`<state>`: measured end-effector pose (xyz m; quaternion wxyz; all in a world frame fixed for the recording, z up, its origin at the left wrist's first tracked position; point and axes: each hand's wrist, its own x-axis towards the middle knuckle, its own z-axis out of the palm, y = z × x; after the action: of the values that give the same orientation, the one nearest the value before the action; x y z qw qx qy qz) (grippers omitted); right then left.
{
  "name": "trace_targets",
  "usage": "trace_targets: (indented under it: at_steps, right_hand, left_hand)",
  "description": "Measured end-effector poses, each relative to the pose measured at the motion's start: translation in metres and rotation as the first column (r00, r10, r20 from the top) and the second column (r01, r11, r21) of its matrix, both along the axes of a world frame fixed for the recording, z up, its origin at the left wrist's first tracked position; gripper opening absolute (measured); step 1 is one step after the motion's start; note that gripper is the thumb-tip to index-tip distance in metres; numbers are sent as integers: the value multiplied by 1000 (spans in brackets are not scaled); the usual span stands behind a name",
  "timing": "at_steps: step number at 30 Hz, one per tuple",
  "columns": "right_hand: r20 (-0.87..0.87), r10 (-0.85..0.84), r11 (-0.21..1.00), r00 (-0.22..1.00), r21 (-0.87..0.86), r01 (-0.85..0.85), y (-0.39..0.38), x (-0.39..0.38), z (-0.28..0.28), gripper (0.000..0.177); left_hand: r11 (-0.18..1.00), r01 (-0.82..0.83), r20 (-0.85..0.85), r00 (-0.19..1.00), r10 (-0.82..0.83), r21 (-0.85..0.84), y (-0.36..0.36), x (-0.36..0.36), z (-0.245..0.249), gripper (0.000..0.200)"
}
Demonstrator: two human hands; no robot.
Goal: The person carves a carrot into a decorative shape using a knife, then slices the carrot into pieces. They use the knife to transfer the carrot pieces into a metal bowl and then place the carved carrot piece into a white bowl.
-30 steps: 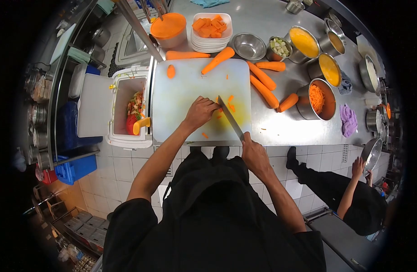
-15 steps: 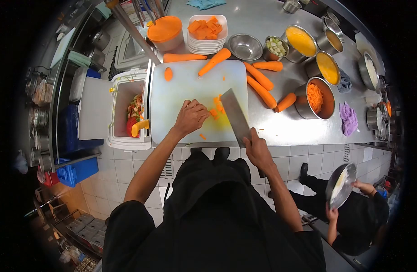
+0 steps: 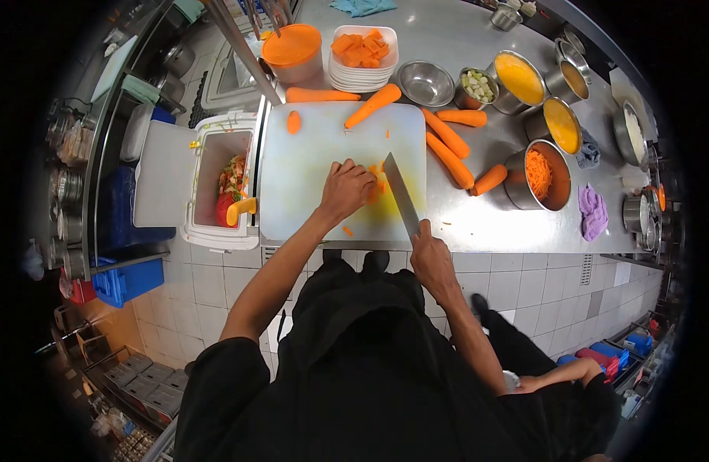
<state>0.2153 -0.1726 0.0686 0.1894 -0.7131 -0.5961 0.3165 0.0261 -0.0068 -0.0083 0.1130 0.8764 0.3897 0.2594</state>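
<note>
My right hand (image 3: 434,260) is wrapped round the handle of a cleaver (image 3: 401,192). The blade stands nearly edge-down over the cutting board (image 3: 296,173), just right of some small cut carrot pieces (image 3: 380,183). With fingers curled, my left hand (image 3: 348,191) presses on these pieces from the left and partly hides them. A stray carrot bit (image 3: 347,230) lies closer to the board's front edge. At the back of the board are a carrot stub (image 3: 293,122) and a whole peeled carrot (image 3: 373,105) reaching over the edge.
More peeled carrots (image 3: 449,160) lie right of the board, beside a pot of shredded carrot (image 3: 538,175). Behind stand stacked white dishes (image 3: 362,79), a steel bowl (image 3: 425,83) and pots of yellow liquid (image 3: 519,78). An open scrap bin (image 3: 223,138) adjoins on the left. A co-worker's arm (image 3: 558,377) shows behind right.
My left hand has shifted right toward the blade, and the cleaver has turned more upright beside the carrot pieces. The co-worker has moved closer behind me, and the bowl they held is out of sight.
</note>
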Motion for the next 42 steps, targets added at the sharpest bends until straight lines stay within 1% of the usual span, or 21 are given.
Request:
trace_targets:
  at_steps: [2, 4, 5, 7, 10, 14, 16, 17, 19, 23, 25, 26, 28, 29, 31, 32, 34, 39, 42]
  right_hand:
    - [19, 7, 1000, 1000, 30, -7, 1, 0, -1, 17]
    - [90, 21, 998, 996, -64, -15, 4, -7, 7, 19]
    - [92, 17, 998, 996, -64, -11, 4, -9, 7, 19]
    - [95, 61, 994, 994, -96, -52, 3, -12, 6, 23]
    - [104, 59, 993, 993, -108, -48, 5, -13, 11, 24]
    - [83, 56, 992, 995, -119, -46, 5, -12, -5, 24]
    - [100, 57, 998, 993, 6, -58, 8, -10, -13, 15]
    - [99, 53, 999, 994, 7, -54, 4, -9, -16, 15]
    - [85, 59, 997, 995, -50, -55, 5, -11, -5, 16]
    - [66, 78, 997, 995, 1, -78, 3, -8, -21, 18]
    - [91, 87, 996, 992, -22, -85, 6, -8, -8, 20]
    - [90, 88, 996, 992, -18, -87, 7, -8, -13, 20]
    - [84, 107, 993, 991, 36, -110, 3, -11, -22, 20]
    - [84, 107, 993, 991, 33, -110, 2, -9, -26, 20]
    - [90, 91, 996, 992, 10, -92, 7, -6, -23, 20]
    - [86, 86, 996, 993, 8, -87, 5, -6, -21, 20]
    - [70, 112, 994, 991, -7, -111, 4, -4, -15, 18]
    - [62, 111, 991, 992, -86, -105, -3, -13, 6, 15]
    - [84, 131, 986, 988, -110, -122, -3, -15, 3, 18]
  left_hand:
    - [1000, 20, 6, 1000, -20, -5, 4, 4, -1, 6]
    - [1000, 25, -66, 998, -26, -17, 5, 7, -3, 10]
    - [999, 28, -63, 998, -29, -17, 6, 8, -4, 10]
    - [998, 32, -95, 995, -37, -49, 5, 6, -3, 14]
    - [998, 37, -97, 994, -42, -53, 6, 6, -3, 13]
    - [998, 31, -100, 994, -36, -55, 4, 6, -2, 13]
    - [999, 19, -89, 996, -23, -50, 4, 6, -2, 12]
    - [999, 23, -90, 996, -28, -49, 3, 5, -2, 12]
    - [1000, 0, -75, 997, -2, -18, 3, 6, -3, 10]
    - [999, 4, -33, 999, -5, -33, 4, 6, -2, 8]
    - [1000, 0, -49, 999, -1, -26, 4, 4, -4, 7]
    - [1000, -2, -51, 999, 1, -22, 6, 3, -5, 7]
    - [999, 6, 5, 1000, -6, -36, 2, -1, -5, 6]
    - [999, 6, 4, 1000, -6, -40, -1, -4, -5, 6]
    - [997, -66, 131, 989, 70, -37, -4, -12, 1, 4]
    - [997, -61, 127, 990, 66, -39, -7, -17, 2, 4]
    - [1000, -8, 32, 999, 7, 19, -11, -26, -2, 4]
    - [997, -16, -53, 998, 20, 81, -14, -26, -9, 7]
    - [995, -24, -82, 996, 32, 95, -14, -22, -8, 8]
